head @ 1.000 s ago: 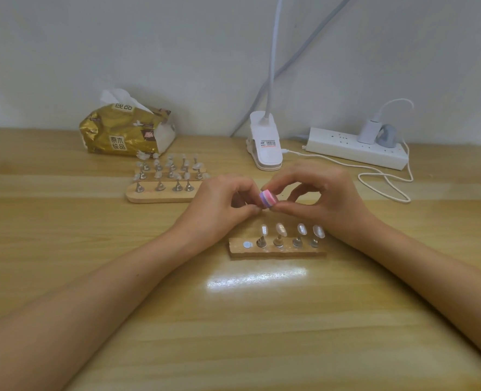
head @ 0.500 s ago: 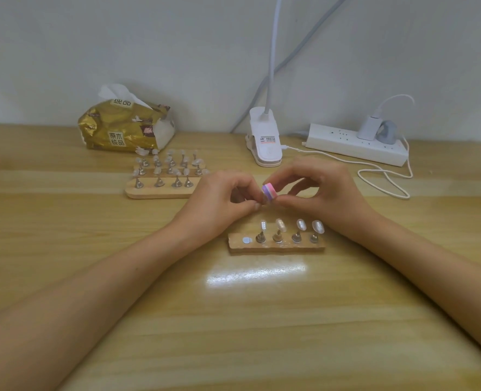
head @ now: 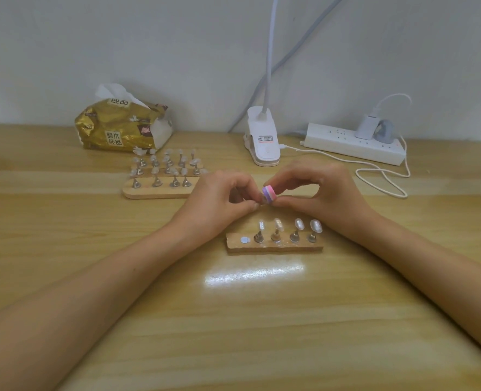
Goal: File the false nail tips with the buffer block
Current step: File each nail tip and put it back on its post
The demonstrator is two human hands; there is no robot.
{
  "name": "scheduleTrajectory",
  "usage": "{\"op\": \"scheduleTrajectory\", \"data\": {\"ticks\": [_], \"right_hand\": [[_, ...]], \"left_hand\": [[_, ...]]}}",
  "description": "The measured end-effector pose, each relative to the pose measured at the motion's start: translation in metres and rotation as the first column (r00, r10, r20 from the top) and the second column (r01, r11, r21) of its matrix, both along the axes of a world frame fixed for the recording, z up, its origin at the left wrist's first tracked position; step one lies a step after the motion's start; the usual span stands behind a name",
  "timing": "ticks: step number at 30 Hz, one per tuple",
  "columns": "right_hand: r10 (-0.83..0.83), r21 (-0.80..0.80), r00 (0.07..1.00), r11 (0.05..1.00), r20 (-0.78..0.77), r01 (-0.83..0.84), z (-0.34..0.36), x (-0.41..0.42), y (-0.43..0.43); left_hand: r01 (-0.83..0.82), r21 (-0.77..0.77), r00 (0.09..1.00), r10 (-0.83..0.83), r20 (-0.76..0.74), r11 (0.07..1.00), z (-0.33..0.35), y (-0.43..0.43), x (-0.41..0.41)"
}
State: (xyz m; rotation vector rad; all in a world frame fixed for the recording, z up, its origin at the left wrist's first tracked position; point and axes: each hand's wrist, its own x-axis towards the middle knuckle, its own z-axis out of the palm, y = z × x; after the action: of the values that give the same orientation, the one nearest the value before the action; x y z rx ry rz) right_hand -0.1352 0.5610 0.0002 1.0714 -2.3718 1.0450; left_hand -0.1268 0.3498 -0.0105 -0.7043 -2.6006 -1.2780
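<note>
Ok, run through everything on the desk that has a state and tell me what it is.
Right hand, pinches the buffer block.
Left hand, pinches a mostly hidden nail tip beside the block.
Near stand, four tips upright, leftmost spot bare.
Far stand, tips on its pegs.
Tissue pack, open, tissue sticking out.
Power strip, charger plugged in.

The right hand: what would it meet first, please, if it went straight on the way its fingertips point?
The right hand, pinching the buffer block, points toward the left hand; it would probably first meet the nail tip that hand seems to pinch.
</note>
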Motion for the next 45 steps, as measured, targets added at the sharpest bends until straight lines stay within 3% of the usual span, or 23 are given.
{"op": "scheduleTrajectory", "data": {"ticks": [2,12,22,25,30,34,37,40,42,45], "right_hand": [[0.020,0.005,0.998,1.000,-0.067,-0.019,-0.001,0.000,0.000],[0.027,0.011,0.999,1.000,-0.034,-0.026,0.001,-0.001,-0.001],[0.031,0.007,0.992,1.000,-0.121,-0.030,-0.001,0.000,-0.004],[0.002,0.019,0.999,1.000,-0.044,-0.001,0.000,-0.002,-0.002],[0.036,-0.003,0.996,0.999,-0.082,-0.036,-0.002,-0.003,-0.004],[-0.090,-0.023,0.996,0.996,0.016,0.090,0.001,-0.002,-0.001],[-0.117,-0.377,0.948,0.898,0.296,0.229,0.015,-0.003,-0.006],[0.099,-0.537,0.748,0.758,0.657,0.371,0.021,-0.006,-0.005],[0.217,-0.576,0.622,0.675,0.752,0.462,0.016,0.001,-0.002],[0.329,-0.646,0.564,0.496,0.758,0.580,0.005,0.019,-0.011]], "left_hand": [[0.002,-0.007,1.000,-0.002,-0.004,1.000,0.000,0.000,0.000],[-0.001,0.011,1.000,0.002,-0.009,1.000,-0.001,0.000,0.000],[0.014,0.002,1.000,-0.014,-0.023,1.000,-0.001,0.000,-0.001],[0.008,0.005,1.000,-0.008,-0.016,1.000,-0.002,-0.001,-0.001],[0.012,-0.008,0.999,-0.012,-0.031,1.000,-0.003,-0.001,-0.003],[0.004,0.016,1.000,-0.003,-0.013,1.000,-0.003,0.001,0.000],[-0.013,0.000,1.000,0.013,0.011,1.000,0.000,0.001,0.006],[-0.027,-0.012,0.996,0.028,0.085,1.000,0.005,-0.001,0.009],[-0.028,-0.035,0.988,0.033,0.154,0.999,0.011,-0.004,0.012],[-0.027,-0.042,0.977,0.035,0.211,0.999,0.018,-0.014,0.021]]}}
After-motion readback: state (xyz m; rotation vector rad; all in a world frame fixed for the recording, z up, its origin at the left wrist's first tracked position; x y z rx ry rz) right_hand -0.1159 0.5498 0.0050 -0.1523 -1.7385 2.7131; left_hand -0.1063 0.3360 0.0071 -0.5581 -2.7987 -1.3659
